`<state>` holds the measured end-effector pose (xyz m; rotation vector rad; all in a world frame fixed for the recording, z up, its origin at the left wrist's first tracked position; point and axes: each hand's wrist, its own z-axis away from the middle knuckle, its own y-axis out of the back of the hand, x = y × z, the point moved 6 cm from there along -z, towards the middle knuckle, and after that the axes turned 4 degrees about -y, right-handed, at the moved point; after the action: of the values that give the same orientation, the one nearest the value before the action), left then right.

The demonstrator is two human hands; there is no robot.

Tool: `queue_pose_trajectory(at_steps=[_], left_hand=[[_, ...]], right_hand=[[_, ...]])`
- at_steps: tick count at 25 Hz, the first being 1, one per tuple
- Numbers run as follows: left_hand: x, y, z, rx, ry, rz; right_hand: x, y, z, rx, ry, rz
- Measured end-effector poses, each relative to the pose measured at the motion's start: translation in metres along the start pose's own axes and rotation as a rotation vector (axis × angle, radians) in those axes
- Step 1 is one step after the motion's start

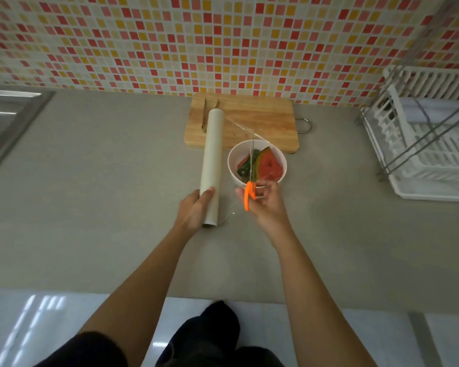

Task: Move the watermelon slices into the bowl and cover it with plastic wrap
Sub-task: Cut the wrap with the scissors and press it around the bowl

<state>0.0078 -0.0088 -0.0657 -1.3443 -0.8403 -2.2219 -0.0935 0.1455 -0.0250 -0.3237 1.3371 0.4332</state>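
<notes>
Head view: slices [268,165] already in bowl [232,161]; your left hand [194,210] grips wrap roll [212,160], right hand [265,201] grips scissors [249,192]; cutting, sealing remain.

White bowl [232,165] w/ red-green watermelon slices [269,165], orange-handled scissors [247,198], red/yellow/pink mosaic wall [223,41].

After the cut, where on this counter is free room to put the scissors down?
Free: the counter between the sink and the roll, and between the bowl and the dish rack. Crowded: around the bowl, where roll, film, cutting board, left hand and right hand meet.
</notes>
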Motion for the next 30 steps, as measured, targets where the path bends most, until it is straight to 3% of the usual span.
queue_pose_trajectory(at_steps=[11,14,30], left_hand=[[0.001,0.002,0.007,-0.004,0.032,0.025],[0.001,0.002,0.006,-0.009,0.042,0.024],[-0.011,0.003,-0.009,-0.094,0.102,0.125]], right_hand=[[0.065,-0.008,0.077,-0.071,-0.254,0.205],[0.069,-0.018,0.092,-0.133,-0.251,0.260],[0.081,-0.068,0.083,-0.151,-0.464,0.116]])
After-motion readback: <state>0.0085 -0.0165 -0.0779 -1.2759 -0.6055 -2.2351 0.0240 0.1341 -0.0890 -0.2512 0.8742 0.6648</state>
